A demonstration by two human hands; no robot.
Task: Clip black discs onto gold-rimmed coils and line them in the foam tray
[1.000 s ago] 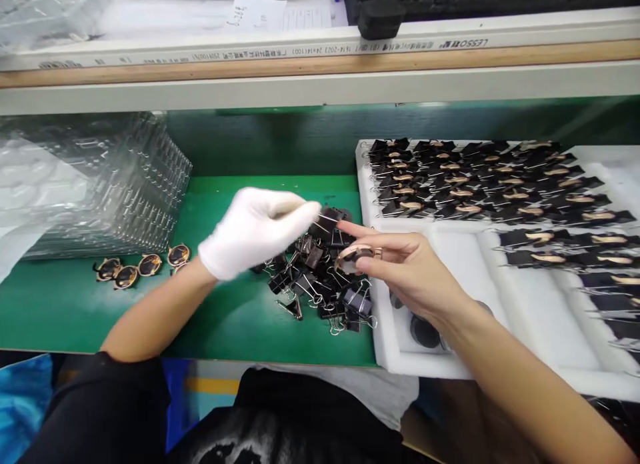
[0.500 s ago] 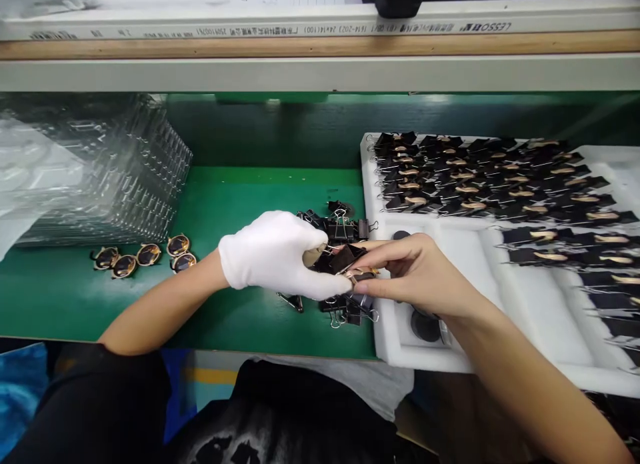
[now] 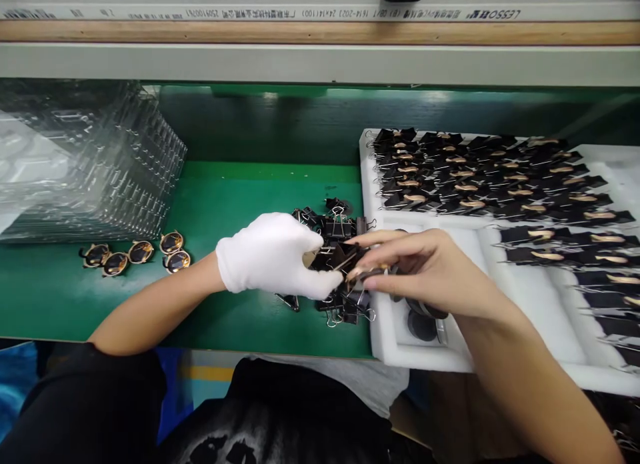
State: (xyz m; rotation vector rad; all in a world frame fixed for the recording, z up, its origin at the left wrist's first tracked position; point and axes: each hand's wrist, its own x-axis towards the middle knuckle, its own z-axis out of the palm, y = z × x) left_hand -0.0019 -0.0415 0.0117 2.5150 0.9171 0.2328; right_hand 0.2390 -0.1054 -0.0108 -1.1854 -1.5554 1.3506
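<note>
Since half a second ago, your view has tipped a little lower, so the shelf edge (image 3: 280,64) sits higher and the paper above it has nearly left the picture, while the green workbench (image 3: 240,324) and the white foam tray (image 3: 550,304) to the right stay put, the tray's filled rows unchanged. The stack of clear plastic trays (image 3: 125,177) stands as before at the left. Your gloved left hand (image 3: 280,256) remains over the pile of binder clips (image 3: 341,227), thumb and fingers curved around a black binder clip (image 3: 337,257). Your bare right hand (image 3: 430,271) has drawn slightly away: the two thumbs, which met half a second ago, now stand a little apart. It pinches a gold-rimmed eyewear piece (image 3: 373,272) between thumb and fingers, just beside the clip and above the pile's right side; it looks rounded and dark inside its pale gold rim, though motion blurs it, and you cannot tell whether the clip grips it. Round gold-rimmed sunglasses (image 3: 141,252) with dark amber lenses lie near the clear stack, where they lay earlier.
</note>
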